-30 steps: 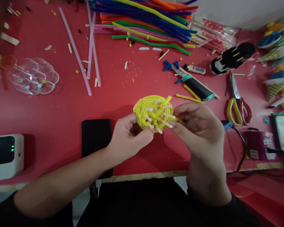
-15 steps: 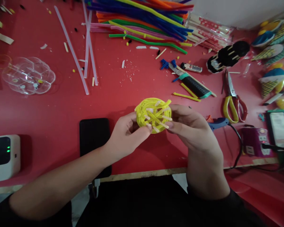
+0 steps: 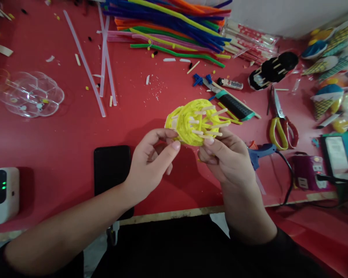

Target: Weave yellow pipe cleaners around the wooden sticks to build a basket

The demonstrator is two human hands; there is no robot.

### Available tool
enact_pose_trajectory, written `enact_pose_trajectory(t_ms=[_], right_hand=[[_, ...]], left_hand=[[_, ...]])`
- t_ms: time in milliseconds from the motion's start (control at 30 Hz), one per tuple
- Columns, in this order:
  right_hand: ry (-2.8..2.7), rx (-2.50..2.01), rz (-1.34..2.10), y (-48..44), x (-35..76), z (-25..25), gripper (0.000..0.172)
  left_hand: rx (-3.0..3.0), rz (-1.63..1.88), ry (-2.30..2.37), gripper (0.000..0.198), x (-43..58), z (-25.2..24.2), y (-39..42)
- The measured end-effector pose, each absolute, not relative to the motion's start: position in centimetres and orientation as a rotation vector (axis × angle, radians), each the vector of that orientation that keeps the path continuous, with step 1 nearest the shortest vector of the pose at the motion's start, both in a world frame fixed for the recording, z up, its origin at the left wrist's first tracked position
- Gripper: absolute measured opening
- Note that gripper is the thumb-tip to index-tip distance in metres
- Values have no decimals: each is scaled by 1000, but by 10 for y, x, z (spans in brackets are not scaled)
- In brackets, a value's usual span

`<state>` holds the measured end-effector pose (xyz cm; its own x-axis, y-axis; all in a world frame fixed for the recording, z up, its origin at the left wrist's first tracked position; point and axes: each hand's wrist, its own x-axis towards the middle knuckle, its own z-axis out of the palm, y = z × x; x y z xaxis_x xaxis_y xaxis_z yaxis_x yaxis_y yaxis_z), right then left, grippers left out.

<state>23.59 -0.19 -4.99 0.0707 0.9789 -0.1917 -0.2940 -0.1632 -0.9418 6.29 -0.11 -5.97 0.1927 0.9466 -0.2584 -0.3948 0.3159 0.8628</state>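
Observation:
A round yellow woven piece (image 3: 188, 120) of fuzzy pipe cleaners, with pale wooden sticks poking out of it, is held above the red table (image 3: 75, 131). My right hand (image 3: 226, 158) grips its lower right edge with curled fingers. My left hand (image 3: 152, 162) touches its lower left edge with thumb and fingertips, the fingers loosely curled. The piece is tilted so its sticks point right.
A pile of coloured pipe cleaners (image 3: 174, 23) lies at the back, clear glue sticks (image 3: 87, 65) to its left. A utility knife (image 3: 232, 104), yellow scissors (image 3: 281, 123), a blue glue gun (image 3: 261, 150), a black phone (image 3: 111, 170), a clear tray (image 3: 31, 98) and a white device (image 3: 1, 193) surround my hands.
The yellow piece has been lifted and turned so its sticks point right. My right hand slid under its lower edge; my left hand loosened and dropped slightly.

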Motion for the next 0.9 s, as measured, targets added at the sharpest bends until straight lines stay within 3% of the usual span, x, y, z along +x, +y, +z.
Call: enact_pose_trajectory(t_ms=[400,600,900], right_hand=[[-885,-1217,1340,-9,230,-55,28],[-933,-1214,1255,-12,228,-61,22],[-1001,-1192,1277,-14,224,-64,20]], left_hand=[[694,1000,903,19,65,-59,2],[788,1068,884,8,64,-62,0],[630,1017,791,15,66,-58,0]])
